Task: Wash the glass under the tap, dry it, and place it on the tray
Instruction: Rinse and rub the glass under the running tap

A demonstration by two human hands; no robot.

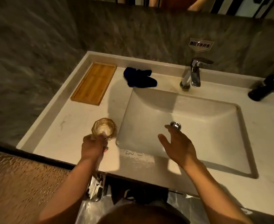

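Observation:
A clear amber-tinted glass (103,128) stands upright on the counter just left of the sink (213,151), with my left hand (93,147) shut around its near side. My right hand (178,146) hovers open over the basin, fingers spread, holding nothing, near the drain (175,125). The chrome tap (193,73) stands at the back of the sink; no water stream is visible. A dark blue cloth (139,77) lies crumpled on the counter behind the sink's left corner. A bamboo tray (94,83) rests at the back left of the counter.
A dark bottle (267,88) lies on the counter at the far right. The stone wall (100,29) carries a small sign (200,44) above the tap. A bin with a plastic liner (97,188) stands under the counter's front edge.

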